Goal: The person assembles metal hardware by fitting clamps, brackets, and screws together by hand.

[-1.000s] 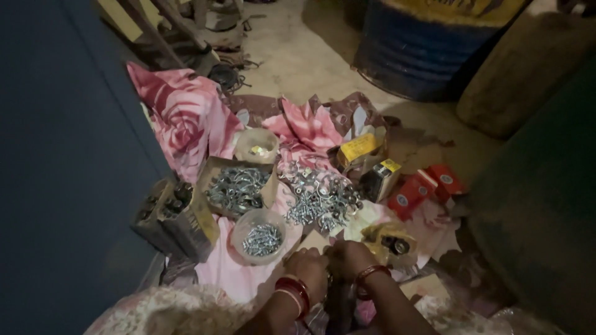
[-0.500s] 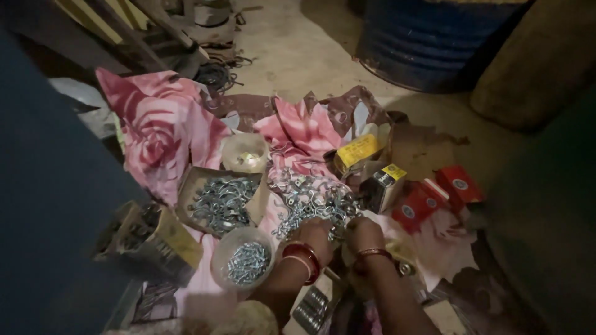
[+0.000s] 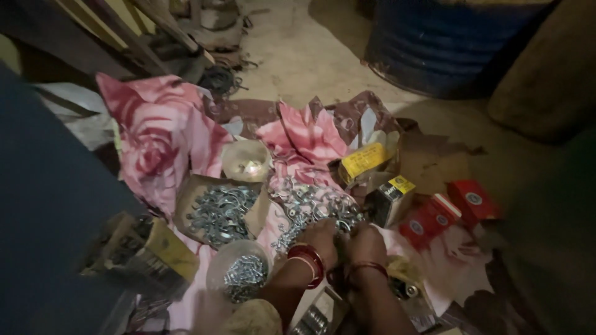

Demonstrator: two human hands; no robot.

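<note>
- A dim concrete floor (image 3: 310, 56) carries a pink rose-patterned cloth (image 3: 155, 142), with a blue drum (image 3: 447, 43) standing at the far side.
- In the middle of the cloth lies a heap of loose metal clamps (image 3: 310, 205), small and silvery.
- The left hand (image 3: 320, 239), with red bangles at its wrist, rests on the near edge of that heap; its fingers curl down into the clamps, but whether they grip any cannot be told.
- The right hand (image 3: 366, 245) sits just beside the left hand, also at the heap's near edge; its fingers are bent downward and their hold is hidden.
- Left of the heap an open cardboard box (image 3: 217, 211) holds more clamps.
- Near the left forearm stands a clear bowl of screws (image 3: 242, 276).
- A second small bowl (image 3: 247, 161) sits behind the cardboard box.
- To the right lie a yellow box (image 3: 363, 161), a black-and-yellow box (image 3: 391, 198) and red boxes (image 3: 447, 211).
</note>
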